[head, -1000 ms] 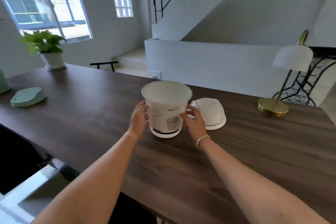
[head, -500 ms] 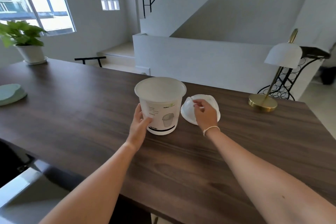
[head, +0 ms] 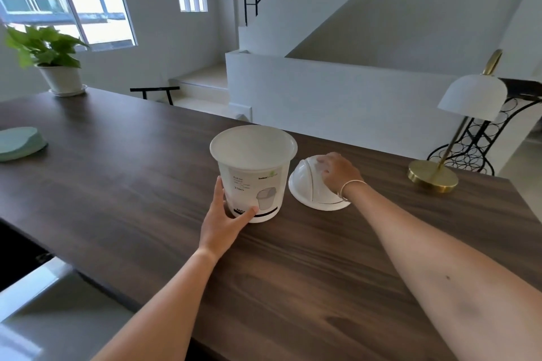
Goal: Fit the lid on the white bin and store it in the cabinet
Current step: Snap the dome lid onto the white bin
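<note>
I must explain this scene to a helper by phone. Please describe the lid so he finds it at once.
On the long dark wooden table, look right of the tall white bin. The lid lies flat there under the right hand; unlike the bin, it is a low white dome with a slit.

Both arms were bare from the frame's lower edge to the hands, with no sleeves in view. The right hand [head: 334, 168] wore a thin, pale bracelet [head: 350, 187] at the wrist. The left hand [head: 224, 221] carried no visible jewellery. A small dark mark showed on the right forearm.
</note>
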{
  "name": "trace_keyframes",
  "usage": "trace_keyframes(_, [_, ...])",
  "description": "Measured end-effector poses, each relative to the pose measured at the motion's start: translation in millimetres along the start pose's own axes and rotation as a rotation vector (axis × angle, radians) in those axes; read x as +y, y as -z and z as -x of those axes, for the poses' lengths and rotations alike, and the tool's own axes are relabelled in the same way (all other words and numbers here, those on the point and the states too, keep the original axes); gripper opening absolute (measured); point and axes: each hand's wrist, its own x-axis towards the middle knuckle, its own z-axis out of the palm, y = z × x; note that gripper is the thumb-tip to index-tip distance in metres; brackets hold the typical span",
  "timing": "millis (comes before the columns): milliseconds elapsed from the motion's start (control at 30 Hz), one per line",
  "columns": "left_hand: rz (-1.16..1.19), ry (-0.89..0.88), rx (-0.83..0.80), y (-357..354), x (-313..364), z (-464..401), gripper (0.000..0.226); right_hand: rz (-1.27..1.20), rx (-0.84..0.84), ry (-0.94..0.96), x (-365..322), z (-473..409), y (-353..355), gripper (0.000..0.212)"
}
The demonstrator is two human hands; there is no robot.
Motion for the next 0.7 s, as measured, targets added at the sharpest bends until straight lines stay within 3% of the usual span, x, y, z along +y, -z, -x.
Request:
trace_keyframes(333, [-0.056,-0.005,0.036,-1.5,-1.6,-1.6,0.104,0.265,0.128,-0.042,8.1,-14.0,16.3,0.037])
trace_keyframes(500, [-0.074,0.003,0.040,-1.4,-0.3,-0.5,0.106,-0.018,0.348,-0.086,-9.5,-24.8,70.2,0.036])
trace_keyframes(700, [-0.100,0.005,0.034,-0.8,-0.6,-1.0,0.105,-0.214,0.446,0.197,-74.0,-27.8,125.7,0.031])
